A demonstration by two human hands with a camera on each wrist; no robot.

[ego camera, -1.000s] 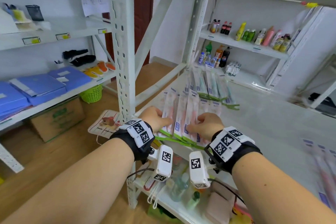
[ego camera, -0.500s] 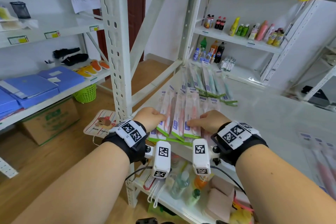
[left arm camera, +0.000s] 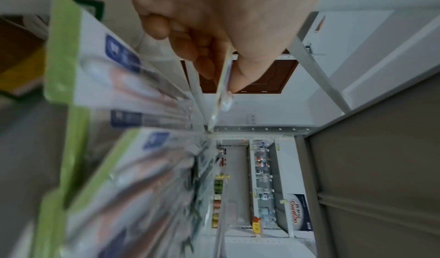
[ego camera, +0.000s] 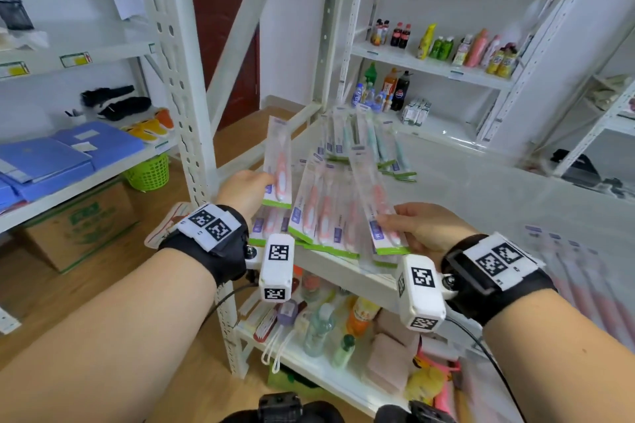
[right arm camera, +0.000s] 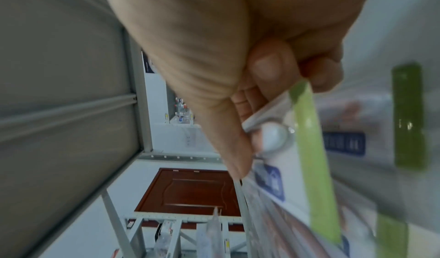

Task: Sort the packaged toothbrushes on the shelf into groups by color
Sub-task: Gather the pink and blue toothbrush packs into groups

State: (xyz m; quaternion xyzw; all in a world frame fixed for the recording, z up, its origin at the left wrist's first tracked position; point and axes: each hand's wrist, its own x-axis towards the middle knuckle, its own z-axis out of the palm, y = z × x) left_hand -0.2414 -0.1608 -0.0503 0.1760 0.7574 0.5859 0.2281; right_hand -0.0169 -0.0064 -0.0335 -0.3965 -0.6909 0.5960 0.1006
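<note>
My left hand (ego camera: 247,187) pinches a packaged pink toothbrush (ego camera: 280,165) by its lower end and holds it upright above the shelf; the left wrist view shows this pack (left arm camera: 223,85) edge-on between thumb and fingers. My right hand (ego camera: 417,225) grips another pink toothbrush pack (ego camera: 372,199), tilted up and to the left, its green bottom strip (right arm camera: 309,149) by my fingers. Several pink packs (ego camera: 321,213) lie fanned on the white shelf (ego camera: 481,203) between my hands. A group of teal toothbrush packs (ego camera: 372,142) lies farther back.
A perforated white upright post (ego camera: 178,79) stands just left of my left hand. More pink packs (ego camera: 584,285) lie blurred at the shelf's right edge. Bottles and toiletries (ego camera: 323,323) fill the lower shelf. A far rack holds drink bottles (ego camera: 446,45).
Both hands rested on the fanned pink packs before. Now each has lifted one pack off the pile, the left up and left, the right slightly rightward.
</note>
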